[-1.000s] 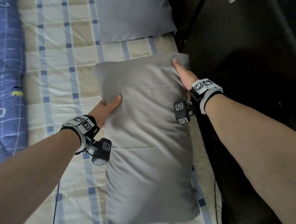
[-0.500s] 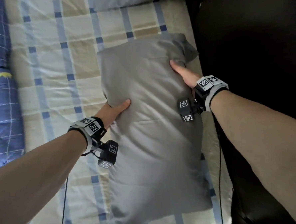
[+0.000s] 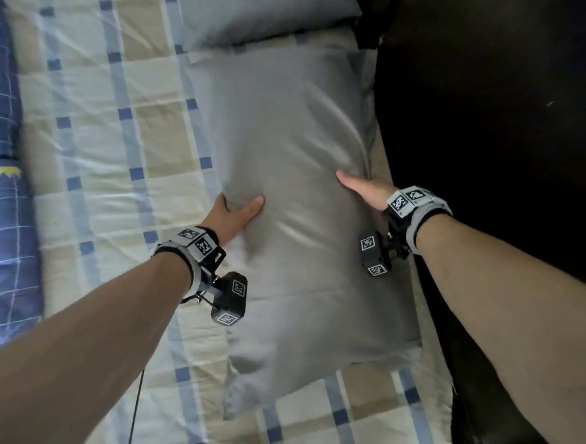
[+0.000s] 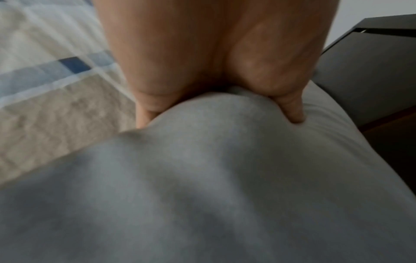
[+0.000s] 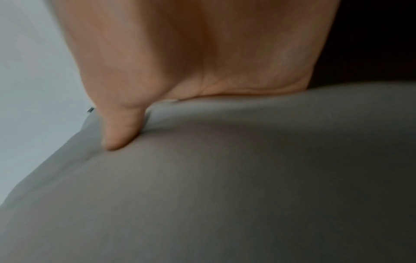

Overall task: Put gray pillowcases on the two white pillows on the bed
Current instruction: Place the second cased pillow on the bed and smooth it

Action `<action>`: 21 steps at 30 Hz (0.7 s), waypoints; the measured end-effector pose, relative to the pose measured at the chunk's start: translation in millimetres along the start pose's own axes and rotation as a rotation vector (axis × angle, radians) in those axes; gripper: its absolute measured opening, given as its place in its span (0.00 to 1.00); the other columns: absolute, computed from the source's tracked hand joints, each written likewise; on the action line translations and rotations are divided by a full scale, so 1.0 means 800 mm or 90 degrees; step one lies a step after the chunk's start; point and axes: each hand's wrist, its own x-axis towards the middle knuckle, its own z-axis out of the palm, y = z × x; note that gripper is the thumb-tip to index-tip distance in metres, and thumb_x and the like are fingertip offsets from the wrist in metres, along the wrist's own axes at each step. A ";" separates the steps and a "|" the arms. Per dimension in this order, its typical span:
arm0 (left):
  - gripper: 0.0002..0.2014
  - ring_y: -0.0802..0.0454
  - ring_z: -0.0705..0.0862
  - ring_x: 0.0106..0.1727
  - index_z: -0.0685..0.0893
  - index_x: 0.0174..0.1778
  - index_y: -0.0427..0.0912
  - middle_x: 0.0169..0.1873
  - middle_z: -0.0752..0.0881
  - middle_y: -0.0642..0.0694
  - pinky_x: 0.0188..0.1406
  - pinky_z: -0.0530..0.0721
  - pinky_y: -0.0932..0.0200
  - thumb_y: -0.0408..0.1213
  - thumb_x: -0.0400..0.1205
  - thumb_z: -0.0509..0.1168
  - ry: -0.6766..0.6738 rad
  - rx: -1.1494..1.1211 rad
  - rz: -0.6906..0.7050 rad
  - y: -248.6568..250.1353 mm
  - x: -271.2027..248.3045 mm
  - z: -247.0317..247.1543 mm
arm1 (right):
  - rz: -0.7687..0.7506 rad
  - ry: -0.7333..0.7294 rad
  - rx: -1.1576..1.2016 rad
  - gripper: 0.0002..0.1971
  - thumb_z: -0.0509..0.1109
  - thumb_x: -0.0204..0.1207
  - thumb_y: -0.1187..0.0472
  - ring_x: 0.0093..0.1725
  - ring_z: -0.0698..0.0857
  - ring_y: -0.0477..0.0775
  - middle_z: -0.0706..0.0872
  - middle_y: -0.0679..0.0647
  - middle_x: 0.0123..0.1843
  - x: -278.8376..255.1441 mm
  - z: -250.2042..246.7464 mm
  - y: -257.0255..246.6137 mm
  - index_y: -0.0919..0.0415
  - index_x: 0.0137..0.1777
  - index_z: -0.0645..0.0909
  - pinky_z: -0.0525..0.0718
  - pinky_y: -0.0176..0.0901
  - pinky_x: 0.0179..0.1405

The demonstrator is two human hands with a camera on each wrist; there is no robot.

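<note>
Both forearms reach forward over the checked bed sheet (image 3: 94, 134); the left hand (image 3: 232, 214) clamps the left edge of the gray-cased pillow (image 3: 287, 187), thumb on top, fingers tucked under; the right hand (image 3: 365, 192) grips the right edge, fingers hidden below; the left wrist view shows the thumb (image 4: 292, 110) dimpling fabric; a second gray pillow (image 3: 263, 10) lies just beyond.

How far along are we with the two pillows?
Both look covered: the far pillow by the bed's head is gray, and so is the near pillow; no white shows. The left hand and right hand grip its sides. Left: setting it in place on the checked sheet.
</note>
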 end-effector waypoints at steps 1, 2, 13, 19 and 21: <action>0.43 0.50 0.85 0.61 0.70 0.74 0.45 0.63 0.84 0.50 0.68 0.81 0.49 0.59 0.67 0.78 -0.002 -0.008 -0.008 -0.007 0.001 -0.001 | 0.007 -0.007 0.006 0.66 0.68 0.37 0.13 0.73 0.78 0.55 0.77 0.51 0.76 0.011 0.006 0.008 0.49 0.78 0.72 0.72 0.51 0.76; 0.44 0.50 0.86 0.59 0.72 0.73 0.46 0.62 0.85 0.50 0.66 0.83 0.49 0.60 0.64 0.79 -0.011 -0.026 -0.015 -0.009 0.000 -0.003 | -0.002 -0.014 0.008 0.64 0.67 0.39 0.12 0.74 0.78 0.55 0.77 0.52 0.77 0.009 0.011 0.007 0.47 0.77 0.73 0.72 0.52 0.77; 0.34 0.48 0.88 0.59 0.79 0.70 0.42 0.59 0.89 0.46 0.64 0.84 0.46 0.42 0.68 0.81 -0.036 -0.110 0.058 0.051 0.006 -0.026 | -0.152 0.076 -0.005 0.60 0.71 0.54 0.21 0.77 0.73 0.57 0.72 0.53 0.79 -0.043 -0.025 -0.074 0.54 0.83 0.62 0.69 0.52 0.79; 0.31 0.42 0.81 0.65 0.70 0.77 0.43 0.69 0.80 0.44 0.66 0.80 0.43 0.57 0.82 0.63 0.012 0.208 -0.011 0.018 -0.016 -0.003 | 0.014 0.052 -0.060 0.59 0.56 0.56 0.15 0.78 0.72 0.62 0.70 0.59 0.81 -0.018 -0.005 0.015 0.56 0.82 0.65 0.66 0.49 0.79; 0.30 0.43 0.81 0.65 0.70 0.76 0.44 0.67 0.81 0.45 0.66 0.79 0.45 0.59 0.82 0.61 -0.009 0.182 -0.014 0.006 -0.026 0.003 | 0.067 0.044 -0.053 0.63 0.52 0.53 0.13 0.78 0.71 0.62 0.70 0.60 0.81 -0.013 0.005 0.039 0.58 0.81 0.67 0.64 0.52 0.80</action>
